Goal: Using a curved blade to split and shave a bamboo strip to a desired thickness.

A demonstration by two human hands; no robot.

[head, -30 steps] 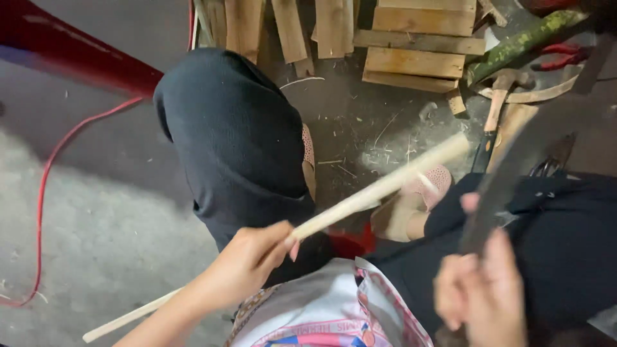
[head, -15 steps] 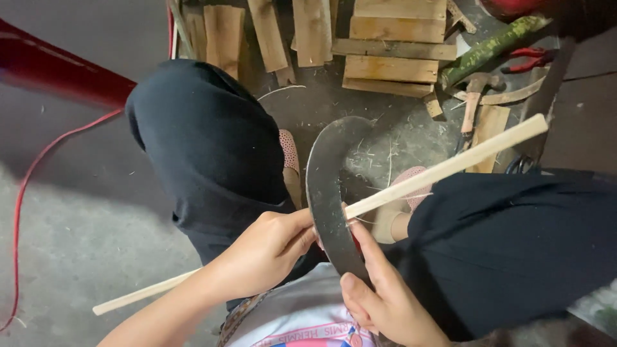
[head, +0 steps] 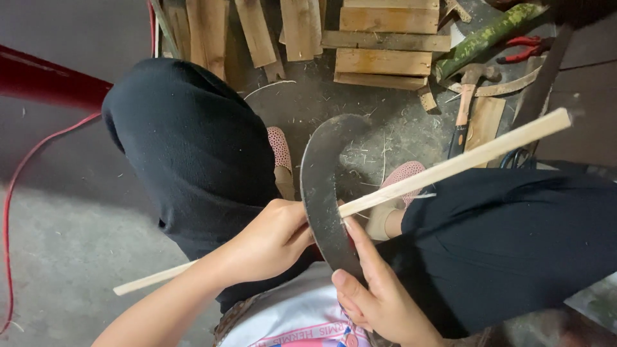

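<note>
Strip: long pale wooden strip (head: 450,166) slants across the lap, passing under the blade.
Blade: dark curved metal blade (head: 324,186) rests on it.
Left hand (head: 267,241): fingers clenched around the strip.
Right hand (head: 376,295): fingers grasping the blade's lower end.
Floor: wooden planks (head: 382,61), hammer (head: 464,106).

The long pale wooden stick (head: 450,166) goes behind the dark curved metal blade (head: 324,193), and the left hand (head: 267,241) covers part of it. The right hand (head: 379,295) hides the blade's bottom. The stacked wooden planks (head: 379,38) are cut off at the top edge.
</note>
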